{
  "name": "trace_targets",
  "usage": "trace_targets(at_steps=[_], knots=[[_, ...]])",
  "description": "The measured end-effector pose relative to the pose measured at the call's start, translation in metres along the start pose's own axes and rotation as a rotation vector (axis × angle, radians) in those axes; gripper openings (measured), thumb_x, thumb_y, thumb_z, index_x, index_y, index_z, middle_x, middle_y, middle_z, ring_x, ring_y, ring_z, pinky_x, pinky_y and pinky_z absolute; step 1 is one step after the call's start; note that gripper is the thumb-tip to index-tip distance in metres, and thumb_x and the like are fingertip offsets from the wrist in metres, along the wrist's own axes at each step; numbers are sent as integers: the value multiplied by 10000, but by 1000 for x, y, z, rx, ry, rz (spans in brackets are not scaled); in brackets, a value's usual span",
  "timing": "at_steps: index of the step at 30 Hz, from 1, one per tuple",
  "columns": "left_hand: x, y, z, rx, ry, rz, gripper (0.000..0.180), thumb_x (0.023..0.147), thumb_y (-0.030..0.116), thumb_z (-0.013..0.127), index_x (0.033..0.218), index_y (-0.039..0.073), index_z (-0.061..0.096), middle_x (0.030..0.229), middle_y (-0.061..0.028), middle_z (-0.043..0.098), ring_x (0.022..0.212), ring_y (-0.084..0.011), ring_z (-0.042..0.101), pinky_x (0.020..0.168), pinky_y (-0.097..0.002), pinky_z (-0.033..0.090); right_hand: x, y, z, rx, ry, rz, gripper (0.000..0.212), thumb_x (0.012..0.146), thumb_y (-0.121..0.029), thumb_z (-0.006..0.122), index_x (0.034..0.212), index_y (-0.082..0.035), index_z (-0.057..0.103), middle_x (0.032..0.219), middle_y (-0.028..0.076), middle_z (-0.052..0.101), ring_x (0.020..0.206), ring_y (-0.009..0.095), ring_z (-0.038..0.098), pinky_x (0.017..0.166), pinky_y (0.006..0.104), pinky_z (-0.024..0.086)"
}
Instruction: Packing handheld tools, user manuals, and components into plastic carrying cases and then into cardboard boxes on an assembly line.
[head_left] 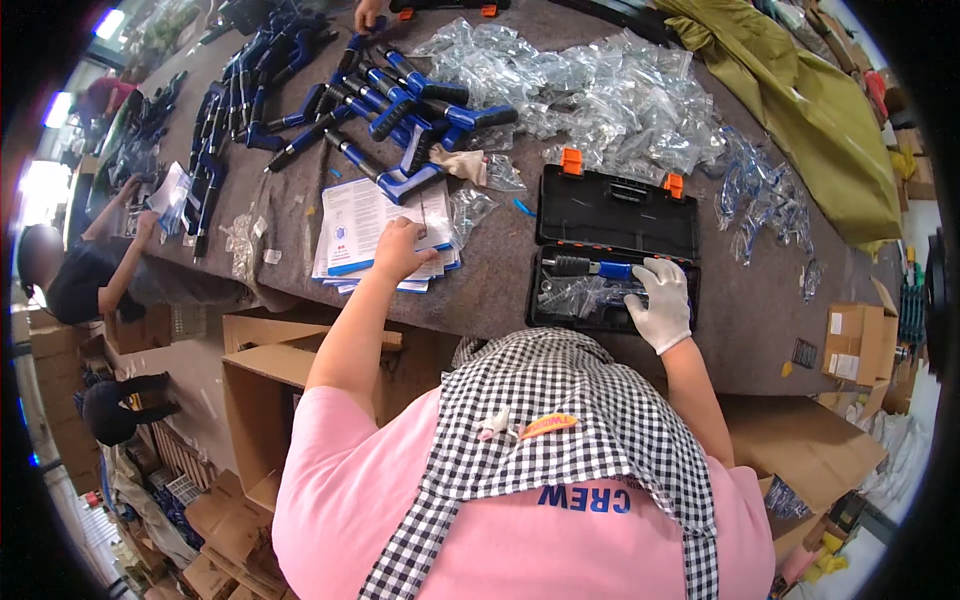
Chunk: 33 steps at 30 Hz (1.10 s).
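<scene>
My bare left hand (403, 249) rests with fingers apart on a stack of printed leaflets (352, 222). At the right, an open black plastic case (617, 213) with orange latches lies on the table, its lid tipped away from me. In its lower half sits a blue and black tool (607, 269), with clear bags of small parts (577, 298) on its near side. My right hand (660, 305), in a white glove, is closed over the tool's right end, and its thumb reaches toward the bags. The glove hides that end of the tool.
Several blue and black angled tools (400, 100) are heaped at the back left. Clear plastic bags (590, 95) form a pile behind the case. Blue-tinted packets (765, 195) lie farther right. Cardboard boxes (255, 400) stand below the table edge. A person (85, 270) works at the left.
</scene>
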<state>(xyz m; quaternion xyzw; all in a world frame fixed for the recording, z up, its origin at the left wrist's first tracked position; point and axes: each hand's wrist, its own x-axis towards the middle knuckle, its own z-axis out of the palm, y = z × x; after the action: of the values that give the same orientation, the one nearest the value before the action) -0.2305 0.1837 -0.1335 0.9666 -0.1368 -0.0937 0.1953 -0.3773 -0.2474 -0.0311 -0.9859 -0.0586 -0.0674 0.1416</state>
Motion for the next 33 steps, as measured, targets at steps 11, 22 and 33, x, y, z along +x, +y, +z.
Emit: trace_targets(at_steps=[11,22,33], knots=[[-23,90,-27,37,255,180,122,838,171,569,835,50,552,765,-184,590,780,-385,584,666,-504,471,19,-53,1,870,-234,359,349,856,-213,690,1114,14,631,1050,127,667,907,211,654,818,318,513],[10,306,3,-233,-250,775,294,821,253,656,998,33,577,925,-136,630,873,-337,613,866,-433,467,57,110,39,1298,-476,1010,313,870,-135,643,1082,95,643,1033,162,697,920,242,674,836,340,503],[73,280,54,64,-443,582,608,912,535,503,1374,140,505,1496,-157,378,1414,-377,275,1068,-601,284,54,163,10,579,-633,1101,382,858,-268,672,1047,64,644,1061,181,671,888,262,684,702,390,570]])
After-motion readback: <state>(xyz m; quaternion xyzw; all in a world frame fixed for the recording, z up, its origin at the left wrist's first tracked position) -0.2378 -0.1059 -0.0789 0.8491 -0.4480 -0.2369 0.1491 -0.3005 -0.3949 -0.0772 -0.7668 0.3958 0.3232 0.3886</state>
